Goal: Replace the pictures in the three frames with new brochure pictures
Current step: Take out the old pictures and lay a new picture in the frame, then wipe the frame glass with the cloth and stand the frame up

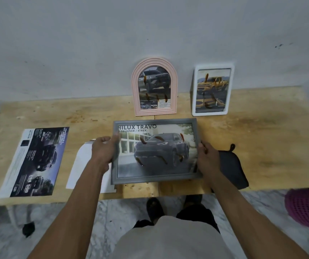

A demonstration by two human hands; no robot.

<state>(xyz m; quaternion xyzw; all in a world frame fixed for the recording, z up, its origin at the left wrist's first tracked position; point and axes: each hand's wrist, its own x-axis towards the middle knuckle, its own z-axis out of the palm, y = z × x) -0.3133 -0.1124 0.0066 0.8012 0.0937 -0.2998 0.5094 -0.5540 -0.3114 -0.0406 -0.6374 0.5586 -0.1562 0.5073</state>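
**Third frame in hand, two already propped at the back**

Pale plywood worktop (262, 131) is sitting against a scuffed grey wall, and it's looking like the tail end of the job to me. Leaning on that wall are a pink arched frame (154, 86) and a white frame (212, 90), each showing a truck brochure picture behind the glass.

Front and centre, the grey frame (156, 151) is being held face-up, a grey truck page already showing in it. Its long axis is running left to right, so each hand is taking one short end: the left hand (104, 151) is wrapping its fingers over the left edge, the right hand (208, 159) is clamping the right edge. Whether the frame's near edge is touching the wood or hovering just above it, I can't tell.

Off to the left a dark brochure (36, 161) is lying flat, with white sheets (86, 167) between it and the frame. A dark pouch (232, 167) is sitting just right of the right hand.

My guess is the next move is standing this one up at the back. The open wall spot is lying left of the pink frame, so the left hand is nearer to it.
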